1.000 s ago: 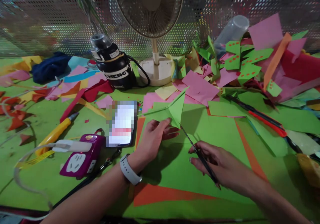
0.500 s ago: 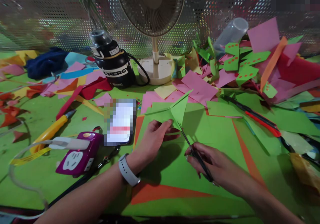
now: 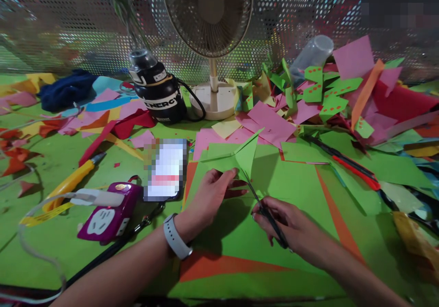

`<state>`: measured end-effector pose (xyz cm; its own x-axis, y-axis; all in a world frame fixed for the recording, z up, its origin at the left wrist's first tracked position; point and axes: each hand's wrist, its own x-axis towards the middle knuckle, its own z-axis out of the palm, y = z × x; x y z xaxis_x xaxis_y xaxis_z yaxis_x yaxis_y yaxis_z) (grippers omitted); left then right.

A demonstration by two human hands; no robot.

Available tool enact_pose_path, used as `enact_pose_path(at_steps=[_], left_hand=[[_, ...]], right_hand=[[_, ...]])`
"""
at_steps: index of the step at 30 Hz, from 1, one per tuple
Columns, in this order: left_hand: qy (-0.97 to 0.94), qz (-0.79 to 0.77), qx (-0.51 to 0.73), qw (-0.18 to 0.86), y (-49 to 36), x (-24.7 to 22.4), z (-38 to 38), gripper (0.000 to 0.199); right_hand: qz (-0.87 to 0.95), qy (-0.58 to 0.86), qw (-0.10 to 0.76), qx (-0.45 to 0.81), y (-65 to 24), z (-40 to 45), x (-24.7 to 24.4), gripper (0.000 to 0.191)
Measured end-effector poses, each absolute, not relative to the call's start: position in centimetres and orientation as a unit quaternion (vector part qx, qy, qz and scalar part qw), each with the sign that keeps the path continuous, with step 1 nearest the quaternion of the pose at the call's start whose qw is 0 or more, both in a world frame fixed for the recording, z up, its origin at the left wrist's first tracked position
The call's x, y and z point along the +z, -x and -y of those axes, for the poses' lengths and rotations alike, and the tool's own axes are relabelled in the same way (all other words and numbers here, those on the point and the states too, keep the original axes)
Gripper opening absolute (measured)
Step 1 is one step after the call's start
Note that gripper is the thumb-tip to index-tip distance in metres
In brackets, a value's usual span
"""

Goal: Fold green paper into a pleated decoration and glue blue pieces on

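My left hand (image 3: 217, 185), with a pale watch band on its wrist, pinches the lower edge of a folded green paper (image 3: 247, 153) between thumb and fingers. The paper stands up in a pointed shape with a narrow flap stretching left. My right hand (image 3: 281, 218) is wrapped round black-handled scissors (image 3: 269, 215). Their thin blades point up and left, with the tips at the bottom of the folded paper. Beneath both hands lie large green sheets (image 3: 291, 179) over an orange sheet (image 3: 222, 266).
A phone (image 3: 166, 172), a purple power bank (image 3: 108, 213) and a yellow cutter (image 3: 70, 183) lie left. Behind stand a black bottle (image 3: 159, 96) and a fan (image 3: 212, 99). Paper scraps, a clear cup (image 3: 313, 55) and a red-black cutter (image 3: 356, 169) are at right.
The view has tilted slightly up, so the background sits a little lower. My right hand and the scissors have shifted slightly left. Both hands keep their holds.
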<state>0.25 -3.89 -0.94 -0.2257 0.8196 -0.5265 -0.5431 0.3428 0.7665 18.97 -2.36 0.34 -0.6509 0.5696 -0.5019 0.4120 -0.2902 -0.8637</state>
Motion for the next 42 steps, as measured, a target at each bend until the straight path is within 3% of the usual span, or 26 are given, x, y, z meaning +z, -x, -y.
enact_pose_path(at_steps=[42], left_hand=[[-0.123, -0.583, 0.528, 0.605, -0.6, 0.1, 4.0, 0.027]], right_hand=[[0.591, 0.416, 0.068, 0.688, -18.8, 2.3, 0.9, 0.037]])
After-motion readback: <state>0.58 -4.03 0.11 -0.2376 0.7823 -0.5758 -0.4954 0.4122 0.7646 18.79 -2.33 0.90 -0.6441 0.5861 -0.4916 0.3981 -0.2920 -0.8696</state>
